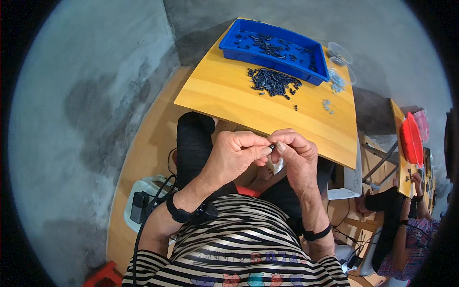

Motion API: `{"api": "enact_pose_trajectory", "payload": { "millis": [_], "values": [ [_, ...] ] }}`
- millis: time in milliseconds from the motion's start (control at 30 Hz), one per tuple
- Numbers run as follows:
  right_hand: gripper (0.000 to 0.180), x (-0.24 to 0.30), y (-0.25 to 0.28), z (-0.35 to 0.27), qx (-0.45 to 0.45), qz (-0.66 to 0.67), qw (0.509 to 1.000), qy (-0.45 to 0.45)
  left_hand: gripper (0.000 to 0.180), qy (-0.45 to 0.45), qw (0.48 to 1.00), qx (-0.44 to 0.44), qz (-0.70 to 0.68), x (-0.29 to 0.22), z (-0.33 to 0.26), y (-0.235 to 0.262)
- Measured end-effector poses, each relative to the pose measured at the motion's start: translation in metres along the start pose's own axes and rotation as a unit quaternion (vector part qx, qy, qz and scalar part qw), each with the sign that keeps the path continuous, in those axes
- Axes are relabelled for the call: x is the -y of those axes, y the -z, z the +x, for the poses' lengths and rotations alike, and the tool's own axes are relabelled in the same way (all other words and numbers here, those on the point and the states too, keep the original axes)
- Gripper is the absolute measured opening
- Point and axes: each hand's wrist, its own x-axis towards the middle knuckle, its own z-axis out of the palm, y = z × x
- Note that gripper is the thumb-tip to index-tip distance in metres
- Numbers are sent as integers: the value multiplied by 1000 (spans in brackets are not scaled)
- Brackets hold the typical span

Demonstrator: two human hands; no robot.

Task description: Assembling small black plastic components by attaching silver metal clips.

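Close together in front of the table's near edge, my left hand [241,152] and my right hand [297,152] meet at the fingertips. Between them is a small black piece [272,147], pinched by thumb and forefinger on both sides; most of it is hidden by the fingers. On the wooden table [220,95] lies a pile of small black cylindrical pieces [272,82], with one loose piece [296,108] nearer to me. To its right are a few small clear pieces [327,106] and a larger heap of clear pieces [336,82].
A blue tray [267,58] with more black pieces stands at the table's far side, beside clear round containers [340,53]. At the right, another person [406,239] sits at a second table with a red basin [412,141]. A stool [143,201] with a black device stands left.
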Motion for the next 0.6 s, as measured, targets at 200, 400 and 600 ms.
{"api": "enact_pose_trajectory", "payload": {
  "millis": [200, 400, 600],
  "values": [
    [11, -1, 2, 1, -2, 29, 998, -49, 10, -62, 997, -15, 54, 5, -2, -3],
    [14, -1, 0, 1, -2, -3, 999, -54, 10, -76, 993, -18, 87, 10, -2, -1],
    [17, 0, 0, 1, 1, -18, 998, -67, 10, -88, 990, -20, 107, 11, -2, 0]
  ]
}}
